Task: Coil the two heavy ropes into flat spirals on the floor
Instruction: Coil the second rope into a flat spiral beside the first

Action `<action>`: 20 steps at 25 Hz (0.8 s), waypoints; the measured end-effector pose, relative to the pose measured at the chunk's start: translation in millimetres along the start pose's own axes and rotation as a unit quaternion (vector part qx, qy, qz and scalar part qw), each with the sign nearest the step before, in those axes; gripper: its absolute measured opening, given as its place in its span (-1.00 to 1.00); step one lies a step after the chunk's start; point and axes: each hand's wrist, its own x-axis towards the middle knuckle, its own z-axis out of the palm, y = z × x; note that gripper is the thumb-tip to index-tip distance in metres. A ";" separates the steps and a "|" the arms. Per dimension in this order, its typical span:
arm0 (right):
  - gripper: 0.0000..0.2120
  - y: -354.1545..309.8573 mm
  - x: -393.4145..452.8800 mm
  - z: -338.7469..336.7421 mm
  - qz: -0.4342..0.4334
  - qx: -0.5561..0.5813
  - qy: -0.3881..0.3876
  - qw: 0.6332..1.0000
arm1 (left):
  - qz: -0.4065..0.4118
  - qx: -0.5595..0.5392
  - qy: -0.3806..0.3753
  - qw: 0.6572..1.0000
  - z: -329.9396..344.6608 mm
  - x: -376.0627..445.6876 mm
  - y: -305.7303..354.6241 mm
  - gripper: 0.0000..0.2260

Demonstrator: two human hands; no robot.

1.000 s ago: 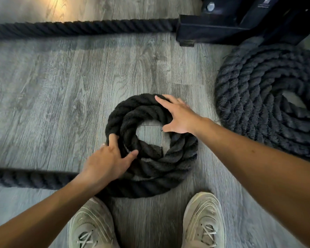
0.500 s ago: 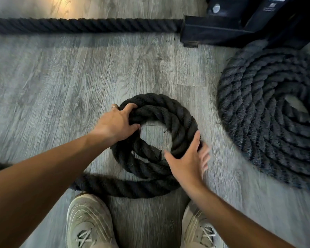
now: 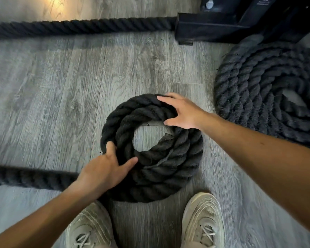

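A small coil of thick black rope [image 3: 177,158] lies flat on the grey wood floor [image 3: 61,97], about three turns round an open centre, its cut end showing inside. My left hand [image 3: 104,170] rests across the coil's lower-left turns, thumb spread toward the centre. My right hand [image 3: 184,113] lies with straight fingers on the coil's upper-right turns. The loose tail of this rope [image 3: 30,178] runs off to the left from under my left forearm. A larger finished rope spiral [image 3: 249,97] sits at the right.
A straight stretch of rope [image 3: 79,26] runs along the top to a black metal frame base [image 3: 213,27]. My two pale shoes [image 3: 89,228] [image 3: 204,221] stand just below the small coil.
Half a second ago my left hand was at the coil's upper left and my right at its lower right. Now the left is at the lower left and the right at the upper right.
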 end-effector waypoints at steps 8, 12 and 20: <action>-0.15 -46.4 -100.1 94.9 0.284 0.154 0.309 0.894 | 0.065 -0.004 0.025 0.998 -53.1 78.7 9.2 -0.43; -0.01 -61.4 -129.7 126.5 0.359 0.242 0.236 0.870 | 0.061 -0.017 0.035 0.997 -51.4 78.8 9.5 -0.43; -0.09 2.0 -46.2 30.9 0.180 0.118 0.143 0.966 | -0.071 -0.276 0.008 0.959 -2.7 18.1 0.4 -0.30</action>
